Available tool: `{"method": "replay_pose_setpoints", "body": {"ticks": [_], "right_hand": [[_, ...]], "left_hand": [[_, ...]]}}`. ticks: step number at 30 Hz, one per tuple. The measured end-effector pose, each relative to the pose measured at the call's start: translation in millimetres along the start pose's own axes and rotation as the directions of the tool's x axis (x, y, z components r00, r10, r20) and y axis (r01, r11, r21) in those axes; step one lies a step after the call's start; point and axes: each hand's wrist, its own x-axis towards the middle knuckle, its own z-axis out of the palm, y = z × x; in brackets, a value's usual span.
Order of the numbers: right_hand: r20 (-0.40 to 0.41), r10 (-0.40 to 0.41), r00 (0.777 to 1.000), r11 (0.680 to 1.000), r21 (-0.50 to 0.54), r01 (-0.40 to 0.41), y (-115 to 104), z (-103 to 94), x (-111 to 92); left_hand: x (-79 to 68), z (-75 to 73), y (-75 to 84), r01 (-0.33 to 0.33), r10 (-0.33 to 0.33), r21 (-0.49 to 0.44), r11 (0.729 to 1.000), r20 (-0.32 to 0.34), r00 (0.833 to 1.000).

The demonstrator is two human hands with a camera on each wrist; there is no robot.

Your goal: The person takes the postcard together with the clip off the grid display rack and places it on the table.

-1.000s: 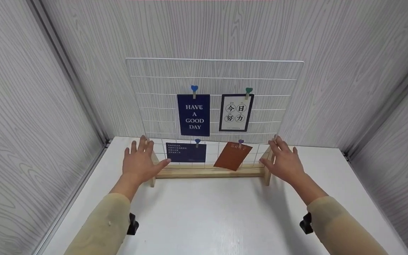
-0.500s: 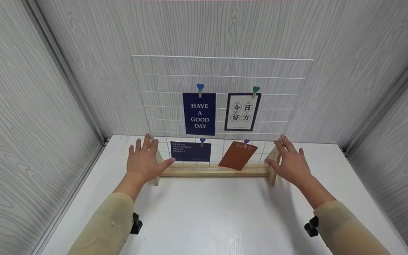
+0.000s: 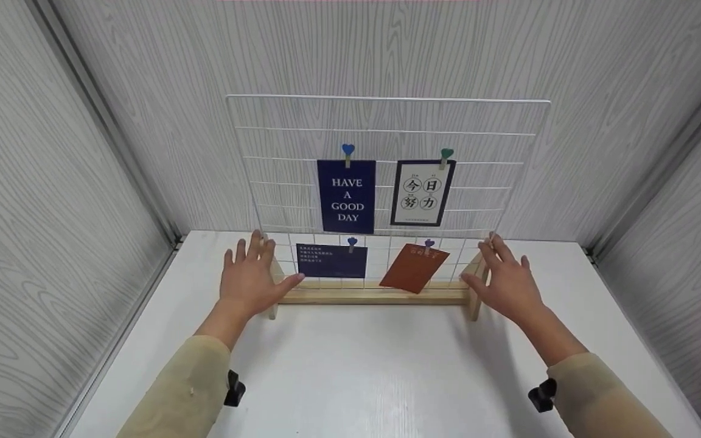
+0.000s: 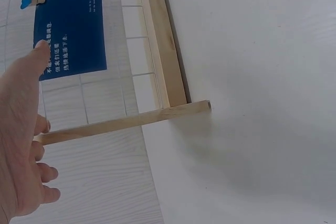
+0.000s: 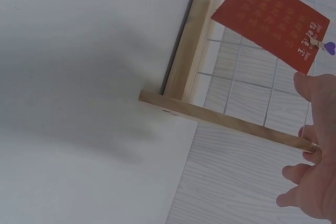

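Observation:
A white wire grid point(image 3: 387, 132) stands in a wooden base point(image 3: 375, 297) with a side post at each end. At the left post, my left hand point(image 3: 247, 280) has its fingers stretched and spread at the post's top, the thumb reaching across in front. Matching it on the other end is my right hand point(image 3: 509, 283), fingertips at the top of the right wooden post point(image 5: 226, 119). In the left wrist view the left post's tip point(image 4: 94, 128) lies between the fingers. The left thumb overlaps a small blue card point(image 4: 71, 24); the right thumb is close to a tilted red-brown card point(image 5: 273, 22).
Higher up hang a dark blue "HAVE A GOOD DAY" card point(image 3: 347, 196) and a black-bordered white card point(image 3: 423, 193), held by heart-topped clips. Everything stands on a white table point(image 3: 350, 365) with woodgrain walls point(image 3: 350, 48) behind and on both sides.
The grid stand and both hands have shifted right over the table, and the grid looks slightly larger. The cards and clips keep their places on the grid.

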Motion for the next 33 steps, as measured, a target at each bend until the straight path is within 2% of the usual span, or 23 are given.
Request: {"method": "replay_pose_setpoints", "body": {"ticks": [9, 23, 33], "right_hand": [[0.003, -0.005, 1.000, 1.000, -0.013, 0.005, -1.8, -0.7, -2.6], [0.003, -0.004, 1.000, 1.000, -0.014, 0.004, -4.2, -3.1, -1.6], [0.003, 0.001, 1.000, 1.000, -0.012, 0.000, -4.5, -2.4, -1.6]], "left_hand": [[-0.4, -0.9, -0.8, 0.000, 0.000, -0.011, 1.000, 0.010, 1.000], [-0.7, -1.4, -1.3, -0.005, 0.005, 0.014, 1.000, -0.008, 1.000], [-0.3, -0.8, -2.3, -0.003, 0.003, -0.012, 1.000, 0.000, 1.000]]}}
